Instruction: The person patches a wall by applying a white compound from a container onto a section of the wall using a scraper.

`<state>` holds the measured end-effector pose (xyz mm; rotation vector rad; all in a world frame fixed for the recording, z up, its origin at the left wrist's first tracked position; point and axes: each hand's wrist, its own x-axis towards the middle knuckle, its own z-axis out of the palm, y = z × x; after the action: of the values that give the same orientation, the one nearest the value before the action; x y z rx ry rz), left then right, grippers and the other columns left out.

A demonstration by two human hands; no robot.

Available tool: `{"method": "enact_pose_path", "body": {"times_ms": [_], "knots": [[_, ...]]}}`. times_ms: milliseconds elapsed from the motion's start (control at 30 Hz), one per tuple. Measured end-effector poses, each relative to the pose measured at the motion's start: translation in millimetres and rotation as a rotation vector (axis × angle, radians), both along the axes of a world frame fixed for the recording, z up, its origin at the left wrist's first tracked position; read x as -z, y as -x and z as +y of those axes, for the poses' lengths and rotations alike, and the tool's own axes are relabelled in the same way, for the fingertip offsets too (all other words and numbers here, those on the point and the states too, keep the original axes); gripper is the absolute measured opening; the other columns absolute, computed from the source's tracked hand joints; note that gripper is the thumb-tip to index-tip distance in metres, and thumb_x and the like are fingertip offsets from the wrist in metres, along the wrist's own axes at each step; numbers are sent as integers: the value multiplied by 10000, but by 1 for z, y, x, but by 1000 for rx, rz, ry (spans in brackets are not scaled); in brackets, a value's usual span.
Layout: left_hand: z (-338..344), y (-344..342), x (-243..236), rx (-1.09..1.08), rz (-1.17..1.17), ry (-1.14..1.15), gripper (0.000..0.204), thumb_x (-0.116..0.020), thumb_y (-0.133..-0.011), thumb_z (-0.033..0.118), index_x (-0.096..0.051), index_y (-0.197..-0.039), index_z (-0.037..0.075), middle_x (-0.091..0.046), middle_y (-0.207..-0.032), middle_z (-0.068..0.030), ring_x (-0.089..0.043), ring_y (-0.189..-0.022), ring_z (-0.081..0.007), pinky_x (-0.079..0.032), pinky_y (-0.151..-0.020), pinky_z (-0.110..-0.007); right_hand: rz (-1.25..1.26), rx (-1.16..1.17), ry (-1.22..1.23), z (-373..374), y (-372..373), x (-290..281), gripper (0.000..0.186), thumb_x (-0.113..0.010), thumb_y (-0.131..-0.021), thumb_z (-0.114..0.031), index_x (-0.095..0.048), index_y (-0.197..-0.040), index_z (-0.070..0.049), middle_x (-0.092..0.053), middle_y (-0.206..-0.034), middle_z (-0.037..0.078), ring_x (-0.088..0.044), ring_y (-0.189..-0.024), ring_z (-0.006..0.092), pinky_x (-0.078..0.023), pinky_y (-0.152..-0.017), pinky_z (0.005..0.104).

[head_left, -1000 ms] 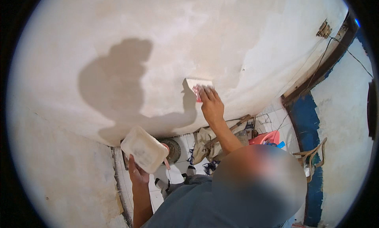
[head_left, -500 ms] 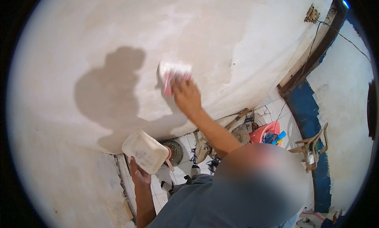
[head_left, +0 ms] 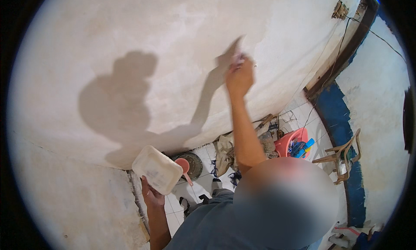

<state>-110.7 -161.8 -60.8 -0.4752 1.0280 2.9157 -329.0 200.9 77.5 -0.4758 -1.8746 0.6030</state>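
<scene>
My left hand (head_left: 152,193) grips a shallow, cream-coloured rectangular tray (head_left: 157,168) by its lower edge. Whitish and grey smears mark the tray's inside. My right hand (head_left: 239,79) is raised against the pale wall (head_left: 182,59), its fingers closed around a flat putty spreader (head_left: 242,50) of white and pinkish colour. Motion blurs the spreader, which is seen nearly edge-on, close to or touching the wall. A darker, damp-looking patch lies on the wall to the left of this hand.
Below, on the white-tiled floor, are a pink dipper (head_left: 183,165), a dark round lid-like disc (head_left: 194,164), a beige sack (head_left: 224,157) and a pink bucket (head_left: 289,144) of tools. A brown chair (head_left: 344,159) stands at right. Wires (head_left: 340,55) hang near the wall corner.
My right hand has swept up and to the right along the wall with the spreader, which has turned from broadside to nearly edge-on. The tray has shifted only slightly.
</scene>
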Motion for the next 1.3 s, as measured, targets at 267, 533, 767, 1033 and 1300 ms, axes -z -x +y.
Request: {"method": "enact_pose_path", "body": {"times_ms": [267,533,767,1033,1300], "knots": [[1,0,-8,-9,53,-26,550,-571,-965,325,-407,-1406,40,-537,-1369,-117,-531,-1252,-268,-458,-1049,-464,-203,-574,-138,-109,-68,121,441,-551,-732,62,-553,-1168,-8,-584,-1120,196,-553,-979,381,-484,-857,454],[-10,0,-15,10,26,-27,535,-541,-981,304,-386,-1416,34,-515,-1390,-128,-524,-1261,-279,-445,-1061,-480,26,-185,-191,-129,-2,69,466,-559,-735,59,-543,-1197,4,-534,-1169,273,-526,-1049,434,-474,-884,467],[-45,-6,-28,-10,32,-19,533,-550,-977,306,-393,-1405,30,-522,-1380,-132,-535,-1248,-288,-451,-1055,-488,-73,-390,321,-128,-57,175,239,-508,-879,-19,-607,-1096,-4,-659,-1037,170,-625,-951,350,-502,-824,376],[-64,-14,-20,-29,0,35,545,-561,-972,311,-395,-1405,24,-526,-1376,-133,-545,-1237,-285,-467,-1036,-481,-34,-149,437,-122,-5,32,218,-557,-856,-113,-582,-1049,-15,-641,-1054,160,-636,-956,340,-508,-783,441],[-61,-2,-27,46,0,19,538,-586,-958,313,-434,-1386,24,-553,-1352,-124,-551,-1227,-276,-463,-1040,-463,-276,-456,233,-129,-76,172,370,-515,-833,12,-650,-1166,-79,-656,-1143,185,-634,-1050,352,-522,-898,430]]}}
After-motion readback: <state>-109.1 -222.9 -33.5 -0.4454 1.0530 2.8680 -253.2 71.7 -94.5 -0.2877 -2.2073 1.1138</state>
